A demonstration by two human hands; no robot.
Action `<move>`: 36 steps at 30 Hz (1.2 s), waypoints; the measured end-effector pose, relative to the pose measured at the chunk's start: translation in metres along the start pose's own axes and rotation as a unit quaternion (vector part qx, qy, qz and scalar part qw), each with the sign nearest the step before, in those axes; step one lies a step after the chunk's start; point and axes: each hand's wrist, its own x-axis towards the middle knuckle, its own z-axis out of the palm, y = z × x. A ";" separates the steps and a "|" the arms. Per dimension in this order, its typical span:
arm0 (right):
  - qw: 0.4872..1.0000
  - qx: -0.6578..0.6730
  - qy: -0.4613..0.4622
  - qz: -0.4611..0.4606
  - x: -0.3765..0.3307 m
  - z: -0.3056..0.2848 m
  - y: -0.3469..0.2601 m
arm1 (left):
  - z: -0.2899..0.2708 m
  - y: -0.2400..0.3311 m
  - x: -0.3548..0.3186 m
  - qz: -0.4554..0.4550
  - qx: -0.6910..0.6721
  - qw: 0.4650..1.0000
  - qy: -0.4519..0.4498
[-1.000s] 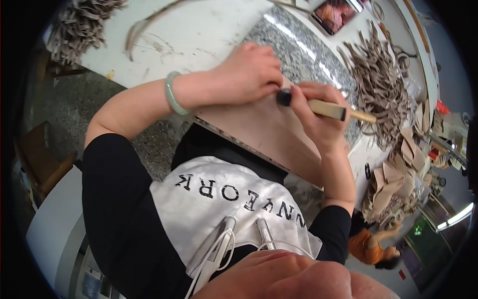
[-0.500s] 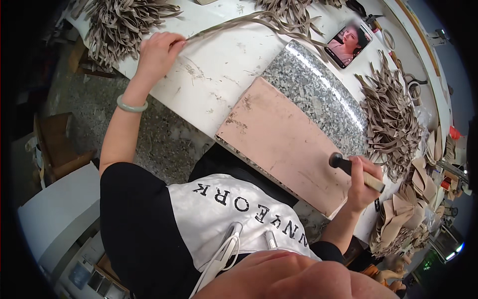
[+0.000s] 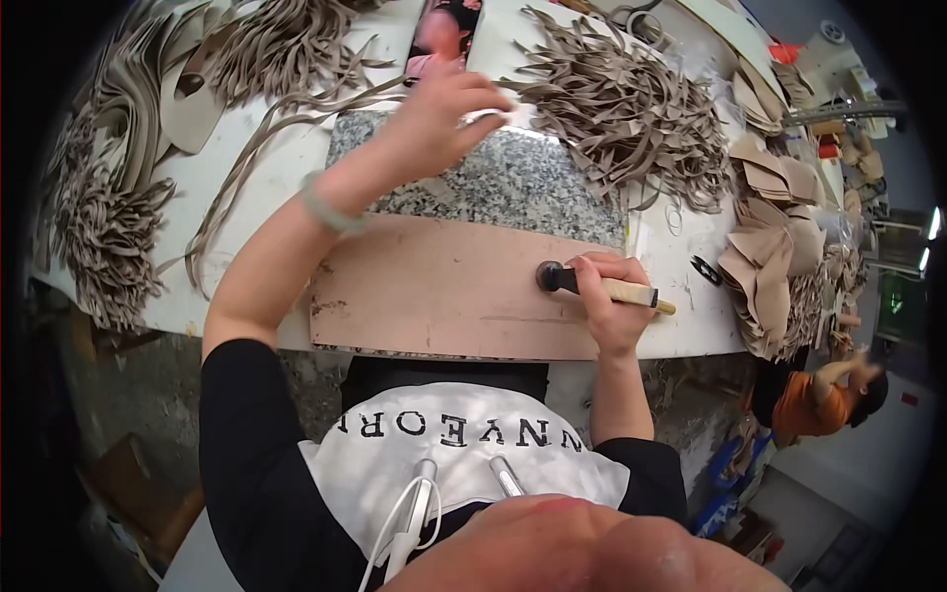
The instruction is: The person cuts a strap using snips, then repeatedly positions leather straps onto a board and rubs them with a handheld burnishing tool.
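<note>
My right hand is closed round a small hammer with a dark round head and a pale handle. Its head is over the right part of a flat pinkish board, which lies along the near side of a speckled granite slab. Above the slab's far side is my left hand, slightly blurred, thumb and fingers apart with nothing visible in them. Just right of its fingertips lies a heap of thin grey-brown strips. Long loose strips curve across the white table on the left.
Beyond my left hand is a phone. More strip bundles and stacked curved pieces fill the left side. At right lie folded beige pieces and small black snips. A person in orange is farther right.
My view has turned rightward. My left hand has let go of the long strip and swung right, over the slab towards the strip heap. The hammer stays in my right hand.
</note>
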 end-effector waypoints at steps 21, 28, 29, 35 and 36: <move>0.998 0.047 -0.021 0.036 0.001 0.003 -0.014 | 0.054 0.080 0.042 -0.138 -0.204 0.969 0.002; 0.992 0.010 -0.111 -0.058 0.049 0.031 -0.038 | 0.004 0.072 -0.087 -0.332 -0.160 0.924 -0.101; 0.986 -0.013 -0.126 -0.108 0.058 0.041 -0.041 | -0.001 0.074 -0.091 -0.309 -0.128 0.939 -0.080; 0.937 -0.146 -0.178 -0.263 0.083 0.107 -0.021 | -0.003 0.069 -0.106 -0.263 -0.020 0.963 -0.046; 0.936 -0.145 -0.182 -0.263 0.082 0.109 -0.023 | -0.007 0.070 -0.109 -0.248 0.004 0.967 -0.063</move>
